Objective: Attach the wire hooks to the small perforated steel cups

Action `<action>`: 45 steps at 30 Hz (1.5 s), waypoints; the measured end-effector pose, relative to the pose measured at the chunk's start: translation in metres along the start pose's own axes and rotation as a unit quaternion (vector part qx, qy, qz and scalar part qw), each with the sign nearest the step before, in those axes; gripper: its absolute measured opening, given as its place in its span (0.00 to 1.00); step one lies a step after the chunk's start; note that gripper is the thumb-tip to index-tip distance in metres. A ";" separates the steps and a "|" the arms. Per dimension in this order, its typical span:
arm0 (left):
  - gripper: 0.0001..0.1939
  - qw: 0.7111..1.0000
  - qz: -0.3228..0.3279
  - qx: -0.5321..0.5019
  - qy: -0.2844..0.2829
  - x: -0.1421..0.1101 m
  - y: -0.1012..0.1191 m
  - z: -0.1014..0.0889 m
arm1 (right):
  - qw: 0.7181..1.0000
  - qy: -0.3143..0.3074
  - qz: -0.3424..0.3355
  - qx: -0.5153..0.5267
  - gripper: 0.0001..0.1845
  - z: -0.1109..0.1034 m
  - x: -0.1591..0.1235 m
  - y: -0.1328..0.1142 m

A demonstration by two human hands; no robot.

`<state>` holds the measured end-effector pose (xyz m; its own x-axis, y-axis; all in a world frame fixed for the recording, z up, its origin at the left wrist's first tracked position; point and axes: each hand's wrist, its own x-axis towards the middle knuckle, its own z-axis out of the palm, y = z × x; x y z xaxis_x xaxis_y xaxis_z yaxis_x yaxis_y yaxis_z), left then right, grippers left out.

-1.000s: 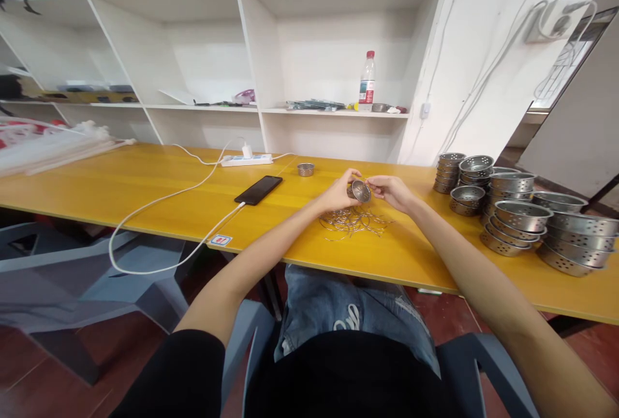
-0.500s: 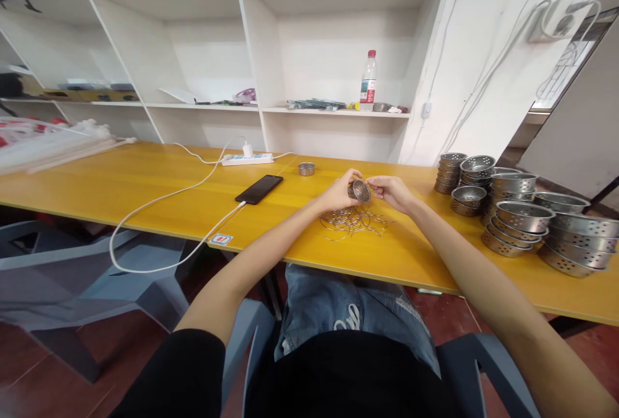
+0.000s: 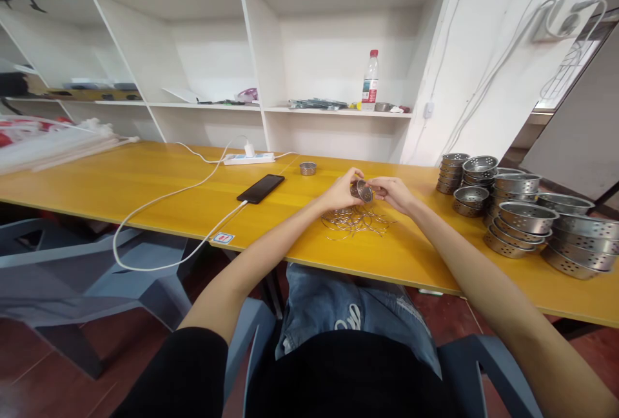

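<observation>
A small perforated metal cup (image 3: 365, 191) is in my left hand (image 3: 342, 193), tipped on its side with its open mouth facing right and towards me. My left fingers and thumb wrap round its wall. At the cup's upper right rim is my right hand (image 3: 395, 193), its thumb and forefinger closed in a pinch. Whatever lies between those fingertips is too small to make out. Just under both hands, a loose tangle of thin metal wires (image 3: 356, 221) lies on the yellow table (image 3: 300, 218).
Another small metal cup (image 3: 308, 169) stands towards the back. Stacks of perforated metal bowls (image 3: 527, 217) fill the table's right side. To the left lie a phone (image 3: 261, 188) on a white cable and a power strip (image 3: 249, 159). White shelves (image 3: 338, 113) rise behind.
The cup stays in my left hand, turned very slightly. My right fingertips have shifted a little at its rim. The whole view has drifted slightly.
</observation>
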<state>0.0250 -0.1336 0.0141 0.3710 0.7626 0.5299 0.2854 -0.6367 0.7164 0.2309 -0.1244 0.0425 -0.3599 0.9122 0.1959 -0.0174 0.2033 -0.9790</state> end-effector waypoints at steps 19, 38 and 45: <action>0.32 0.998 -0.006 0.050 0.022 0.000 0.007 -0.001 | 0.996 0.042 -0.052 -0.055 0.15 0.010 0.008 0.017; 0.23 0.996 0.028 0.087 -0.006 0.002 0.007 -0.009 | 0.997 0.020 -0.058 -0.053 0.11 0.008 0.008 0.022; 0.23 0.995 0.040 0.093 -0.003 0.003 0.002 -0.008 | 0.995 0.032 -0.057 -0.069 0.12 0.011 0.006 0.018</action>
<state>0.0191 -0.1314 0.0207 0.4035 0.7086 0.5788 0.4132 -0.7055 0.5757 0.2184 -0.1195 0.0255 -0.3025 0.9003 0.3129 0.0752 0.3498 -0.9338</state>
